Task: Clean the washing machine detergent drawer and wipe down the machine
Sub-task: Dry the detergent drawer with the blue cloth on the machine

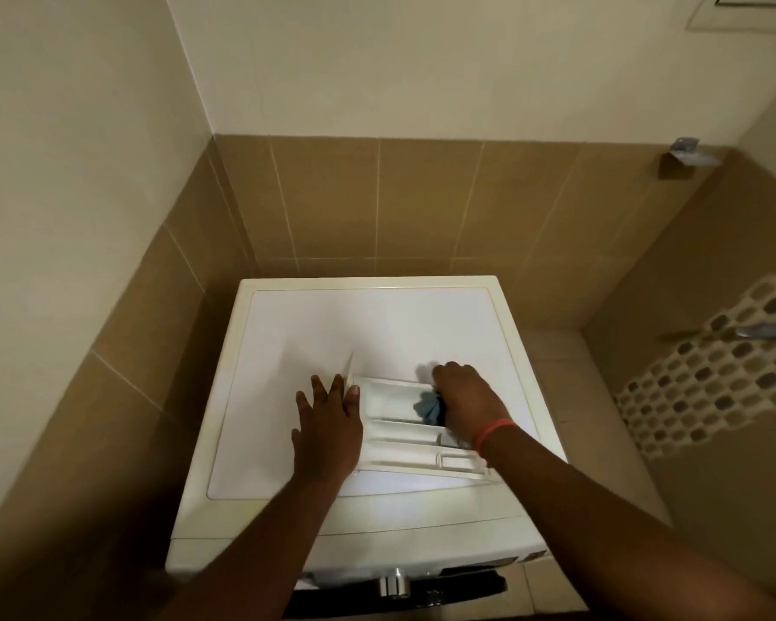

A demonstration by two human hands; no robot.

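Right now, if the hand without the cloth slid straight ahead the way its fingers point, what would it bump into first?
Probably nothing soon: the left hand points across the bare washer top, so likely the tiled wall behind.

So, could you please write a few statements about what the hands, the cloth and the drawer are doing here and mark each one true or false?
1. The detergent drawer lies on top of the washing machine. True.
2. The right hand holds a blue cloth in the drawer. True.
3. The left hand grips a spray bottle. False: it rests at the drawer's left end, fingers fairly straight.
4. The cloth is red. False: it is blue.
5. An orange band sits on the right wrist. True.
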